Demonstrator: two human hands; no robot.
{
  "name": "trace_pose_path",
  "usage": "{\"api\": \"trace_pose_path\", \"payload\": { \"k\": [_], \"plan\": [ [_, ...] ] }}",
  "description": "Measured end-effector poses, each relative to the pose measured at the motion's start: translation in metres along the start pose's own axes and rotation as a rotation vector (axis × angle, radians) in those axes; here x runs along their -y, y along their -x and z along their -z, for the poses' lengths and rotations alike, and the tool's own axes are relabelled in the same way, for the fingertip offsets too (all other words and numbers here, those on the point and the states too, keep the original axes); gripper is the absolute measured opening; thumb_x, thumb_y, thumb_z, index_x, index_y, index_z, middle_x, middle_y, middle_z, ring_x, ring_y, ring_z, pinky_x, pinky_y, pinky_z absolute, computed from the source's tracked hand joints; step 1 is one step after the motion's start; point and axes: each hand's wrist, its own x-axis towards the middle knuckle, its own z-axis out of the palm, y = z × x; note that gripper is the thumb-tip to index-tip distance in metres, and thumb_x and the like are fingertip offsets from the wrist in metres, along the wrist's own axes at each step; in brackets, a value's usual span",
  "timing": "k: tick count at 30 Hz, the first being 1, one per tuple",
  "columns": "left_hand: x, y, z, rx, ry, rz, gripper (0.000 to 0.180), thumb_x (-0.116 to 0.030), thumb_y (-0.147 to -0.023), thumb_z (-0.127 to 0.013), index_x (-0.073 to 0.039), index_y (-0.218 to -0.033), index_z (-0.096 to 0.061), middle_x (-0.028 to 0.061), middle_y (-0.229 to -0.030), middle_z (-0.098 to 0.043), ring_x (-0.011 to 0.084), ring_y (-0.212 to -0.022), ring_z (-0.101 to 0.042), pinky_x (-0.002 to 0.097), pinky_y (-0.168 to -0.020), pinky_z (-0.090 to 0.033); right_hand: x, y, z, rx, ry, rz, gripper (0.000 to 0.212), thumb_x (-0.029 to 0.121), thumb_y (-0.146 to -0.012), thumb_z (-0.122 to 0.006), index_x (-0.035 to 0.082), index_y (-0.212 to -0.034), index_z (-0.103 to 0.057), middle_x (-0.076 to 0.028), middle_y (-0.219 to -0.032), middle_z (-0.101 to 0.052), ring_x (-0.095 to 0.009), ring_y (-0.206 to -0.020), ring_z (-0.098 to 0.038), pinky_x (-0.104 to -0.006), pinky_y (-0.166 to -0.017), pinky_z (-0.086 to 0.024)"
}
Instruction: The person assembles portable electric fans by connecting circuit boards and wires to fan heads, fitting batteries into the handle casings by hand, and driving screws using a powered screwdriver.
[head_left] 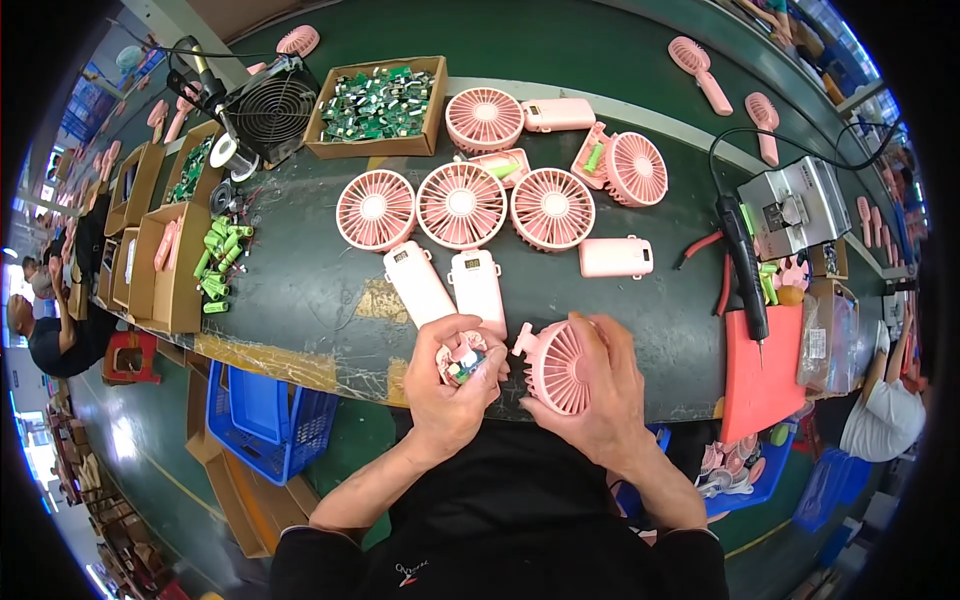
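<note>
Your left hand closes around an open pink fan handle, tilted so its inside faces you: a green battery cell and a bit of red wiring show in the cavity. Your right hand wraps around a pink round fan head, its ribbed grille turned toward the left and a small hinge tab sticking out toward the handle. Both parts sit just beside each other at the near edge of the dark green workbench.
</note>
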Motion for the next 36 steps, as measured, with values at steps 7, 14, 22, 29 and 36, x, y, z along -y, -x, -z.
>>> {"api": "trace_pose_path", "payload": {
  "k": [7,14,22,29,36],
  "plan": [
    [0.005,0.003,-0.002,0.011,-0.133,-0.11,0.032,0.007,-0.084,-0.066,0.0,-0.111,-0.049,0.0081,-0.086,-0.065,0.0084,-0.066,-0.06,0.0207,-0.053,-0.048,0.001,0.002,0.001,0.053,-0.029,-0.086,0.086,0.028,-0.059,-0.088,0.003,-0.131,-0.047,-0.021,-0.121,-0.047,-0.036,-0.108,-0.054,-0.0426,-0.078,-0.053],
    [0.007,0.005,-0.004,0.048,-0.153,-0.148,0.032,0.007,-0.084,-0.065,0.001,-0.111,-0.049,0.0084,-0.085,-0.064,0.0097,-0.067,-0.061,0.0228,-0.055,-0.05,0.005,0.004,0.005,0.065,0.032,-0.104,0.086,0.027,-0.06,-0.087,0.003,-0.131,-0.047,-0.021,-0.121,-0.047,-0.037,-0.107,-0.054,-0.0434,-0.077,-0.053],
    [0.002,0.0,-0.002,0.112,0.247,0.303,0.039,0.006,-0.085,-0.063,0.002,-0.12,-0.047,0.0122,-0.094,-0.062,0.0158,-0.073,-0.063,0.029,-0.062,-0.054,-0.005,0.01,-0.001,-0.08,0.106,-0.021,0.082,0.025,-0.059,-0.087,0.002,-0.129,-0.051,-0.021,-0.124,-0.046,-0.037,-0.106,-0.052,-0.0435,-0.078,-0.051],
    [-0.008,0.002,0.007,0.174,0.391,0.479,0.031,-0.011,-0.096,-0.054,0.002,-0.123,-0.047,0.0181,-0.104,-0.063,0.0186,-0.077,-0.063,0.0303,-0.065,-0.055,-0.008,0.015,0.002,-0.056,0.135,-0.033,0.094,0.02,-0.054,-0.089,0.002,-0.135,-0.045,-0.022,-0.128,-0.044,-0.039,-0.109,-0.054,-0.0447,-0.084,-0.051],
    [-0.014,0.005,0.008,0.216,0.34,0.493,0.038,-0.026,-0.103,-0.043,0.003,-0.127,-0.044,0.0214,-0.108,-0.063,0.0216,-0.08,-0.064,0.0316,-0.066,-0.057,-0.008,0.019,0.005,-0.056,0.131,-0.017,0.094,0.021,-0.053,-0.09,0.002,-0.134,-0.045,-0.022,-0.128,-0.044,-0.039,-0.109,-0.054,-0.0446,-0.085,-0.051]
  ]
}}
